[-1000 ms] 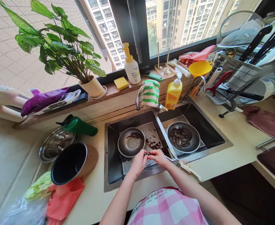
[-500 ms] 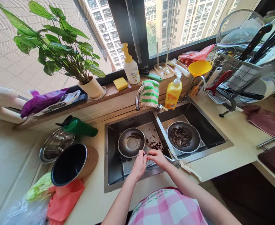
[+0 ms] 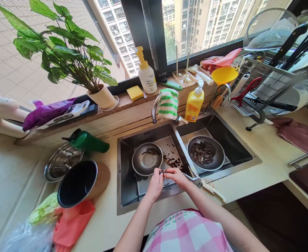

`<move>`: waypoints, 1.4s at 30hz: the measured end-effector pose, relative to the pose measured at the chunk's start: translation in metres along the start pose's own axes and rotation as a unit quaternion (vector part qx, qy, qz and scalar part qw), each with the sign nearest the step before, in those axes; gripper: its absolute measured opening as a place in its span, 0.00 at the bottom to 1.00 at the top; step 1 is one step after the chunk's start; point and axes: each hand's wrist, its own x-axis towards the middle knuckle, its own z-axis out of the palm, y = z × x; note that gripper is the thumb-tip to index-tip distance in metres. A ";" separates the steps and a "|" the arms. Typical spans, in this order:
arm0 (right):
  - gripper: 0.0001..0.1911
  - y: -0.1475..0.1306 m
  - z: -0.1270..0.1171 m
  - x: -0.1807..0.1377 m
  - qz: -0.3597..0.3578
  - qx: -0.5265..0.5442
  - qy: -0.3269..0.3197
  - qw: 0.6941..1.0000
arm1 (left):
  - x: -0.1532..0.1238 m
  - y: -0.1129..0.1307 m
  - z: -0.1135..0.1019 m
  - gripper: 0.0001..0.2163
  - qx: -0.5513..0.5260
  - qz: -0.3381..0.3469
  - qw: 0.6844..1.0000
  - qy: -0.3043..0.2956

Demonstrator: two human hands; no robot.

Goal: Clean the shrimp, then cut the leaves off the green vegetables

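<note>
Over the front of the left sink basin, my left hand (image 3: 156, 184) and my right hand (image 3: 176, 177) meet with their fingertips pinched on a small dark shrimp (image 3: 162, 172), mostly hidden by the fingers. Just beyond them, a metal strainer bowl (image 3: 135, 158) in the left basin has a few dark pieces in it. Dark scraps (image 3: 175, 162) are scattered on the basin floor to its right. In the right basin, a second bowl (image 3: 221, 154) holds a pile of dark shrimp (image 3: 202, 153). Spring-handled kitchen shears (image 3: 196, 181) lie by my right wrist on the sink's front edge.
The faucet (image 3: 154, 113) bears a green-striped cloth (image 3: 169, 104), beside a yellow soap bottle (image 3: 194, 104). At left are a dark-lined pot (image 3: 102, 175), a green bottle (image 3: 91, 141) and red gloves (image 3: 71, 227). A dish rack (image 3: 264, 80) stands at right.
My fingers have shifted slightly around the shrimp, with the right fingertips a little more spread. The bowls and scraps stay where they were.
</note>
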 end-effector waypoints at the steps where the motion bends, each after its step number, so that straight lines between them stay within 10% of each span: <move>1: 0.14 0.000 0.001 0.000 0.000 0.000 0.001 1.000 | 0.000 -0.001 0.000 0.06 -0.004 -0.002 1.000 0.004; 42: 0.18 0.008 0.014 0.004 -0.020 0.011 0.118 0.993 | -0.002 -0.004 0.009 0.07 -0.138 -0.051 0.989 0.001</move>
